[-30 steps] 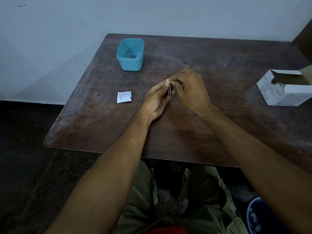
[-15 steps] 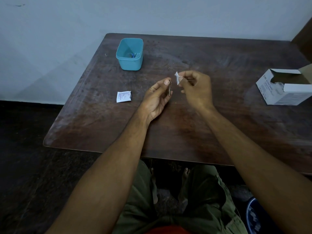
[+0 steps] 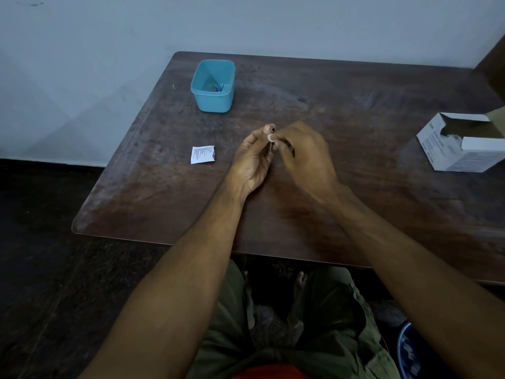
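**Clerk:** Item one, far left of the desk (image 3: 153,192)?

**Checker:** One small white sachet (image 3: 202,154), printed, lying flat, well apart from the front edge. Behind it, towards the wall, one teal plastic tub (image 3: 213,102), upright with no lid, and a few small blue pieces (image 3: 218,87) on its floor. What they are is too small to tell.

**Clerk:** Item two, the left hand (image 3: 252,162)?

**Checker:** Raised above the middle of the desk, palm turned to the right. Its fingers (image 3: 255,138) are curled and pinch one thin metal pin (image 3: 270,149). The pin stands roughly upright with a dark head at the top and its shaft running down in front of the palm. It is off the desk, between the two hands.

**Clerk:** Item three?

**Checker:** One small white pad (image 3: 270,137), pressed against the pin just below its head. It is gripped in the curled fingertips of the right hand (image 3: 307,157), which sits just beside the left hand and touches it at the fingertips. The back of the right hand faces up.

**Clerk:** Item four, far right?

**Checker:** One white cardboard box (image 3: 448,149) with printed sides and its top flap open, standing on the desk well apart from both hands. Its contents are pale and unclear.
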Demonstrator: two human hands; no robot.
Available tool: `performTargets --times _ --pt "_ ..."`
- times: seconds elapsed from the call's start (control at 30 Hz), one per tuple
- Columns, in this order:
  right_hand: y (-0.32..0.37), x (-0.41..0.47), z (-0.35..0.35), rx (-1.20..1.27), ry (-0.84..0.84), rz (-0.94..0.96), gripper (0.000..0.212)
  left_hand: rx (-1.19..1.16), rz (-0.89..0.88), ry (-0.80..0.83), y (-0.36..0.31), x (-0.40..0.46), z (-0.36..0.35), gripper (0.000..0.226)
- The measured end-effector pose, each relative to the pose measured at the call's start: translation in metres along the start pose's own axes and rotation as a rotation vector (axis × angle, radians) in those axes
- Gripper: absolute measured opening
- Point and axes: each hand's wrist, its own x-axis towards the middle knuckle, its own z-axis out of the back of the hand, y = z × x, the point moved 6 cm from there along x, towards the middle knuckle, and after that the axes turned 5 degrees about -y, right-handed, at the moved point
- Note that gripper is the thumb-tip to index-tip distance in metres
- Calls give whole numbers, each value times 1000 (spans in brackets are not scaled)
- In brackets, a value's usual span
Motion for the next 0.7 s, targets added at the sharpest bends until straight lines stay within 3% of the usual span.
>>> performTargets --times 0.57,0.7 --pt "-1 -15 -3 85 -69 -22 18 46 -14 -32 0 -2 1 22" --pt "-7 0 1 173 -154 -124 14 35 -22 -21 0 -3 -3 19"
